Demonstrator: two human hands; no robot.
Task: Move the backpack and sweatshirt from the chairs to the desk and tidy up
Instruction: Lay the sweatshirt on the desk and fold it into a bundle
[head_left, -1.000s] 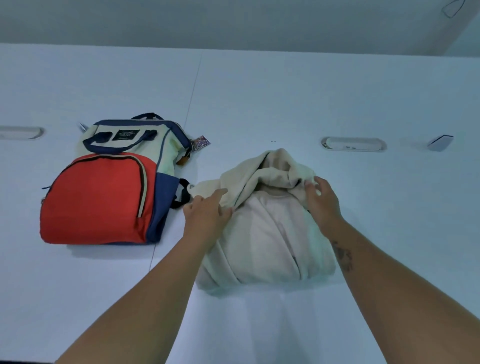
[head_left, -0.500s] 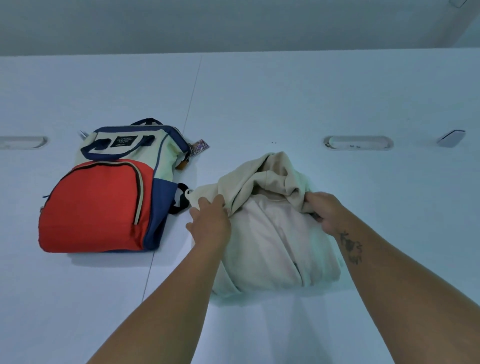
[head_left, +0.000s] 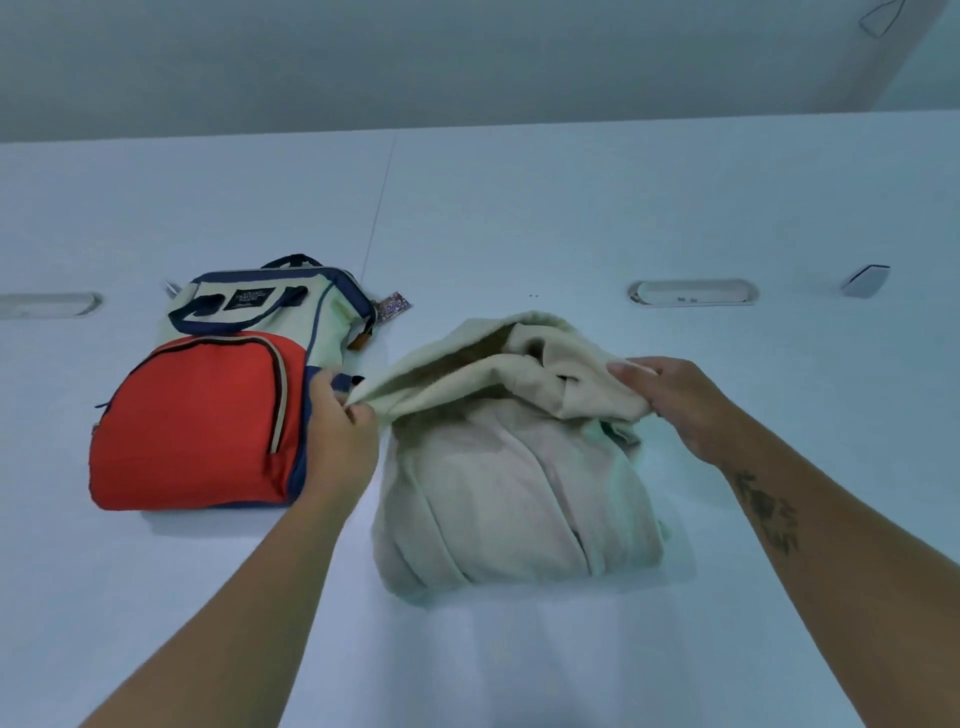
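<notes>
A cream sweatshirt (head_left: 514, 483) lies bunched on the white desk (head_left: 519, 218), its hood end raised and spread toward the far side. My left hand (head_left: 340, 441) pinches the hood's left edge, right beside the backpack. My right hand (head_left: 670, 400) grips the hood's right edge. The backpack (head_left: 208, 410) lies flat to the left, with a red front pocket, cream top and navy trim and handles.
Two oval cable slots (head_left: 693, 292) (head_left: 49, 304) sit in the desk, and a small grey wedge-shaped object (head_left: 865, 280) lies at the far right. A small patterned tag (head_left: 393, 304) hangs by the backpack's top. A pale wall runs behind the desk.
Both hands have pulled apart, stretching the hood end wider. The left hand has moved left up to the backpack's side and the right hand has moved right.
</notes>
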